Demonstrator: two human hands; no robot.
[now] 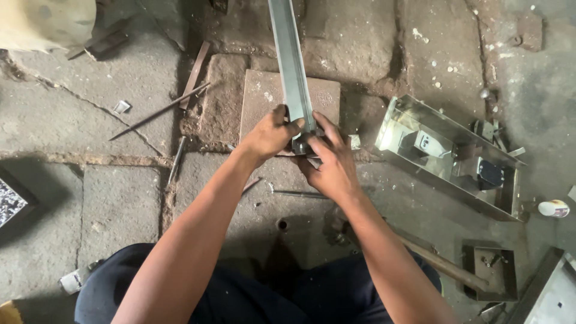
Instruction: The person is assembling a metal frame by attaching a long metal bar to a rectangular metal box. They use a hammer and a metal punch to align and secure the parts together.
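Two of your hands meet on one long grey metal channel (290, 60), which runs from the top edge of the view straight down toward you, its long axis pointing almost directly away from your body with a slight lean to the left at the far end. Its near end sits on a flat square metal plate (259, 96) lying on the rough stone floor (72, 114). Your left hand (268, 135) comes at the channel from its left side, fingers curled closed around the near end. Your right hand (332, 163) comes from the right and slightly lower, fingers wrapped on the same end, thumb along the strip. Both hands are equally near. Off to the right lies an open shiny metal box (447, 153); thin rods (157, 111) lie on the left.
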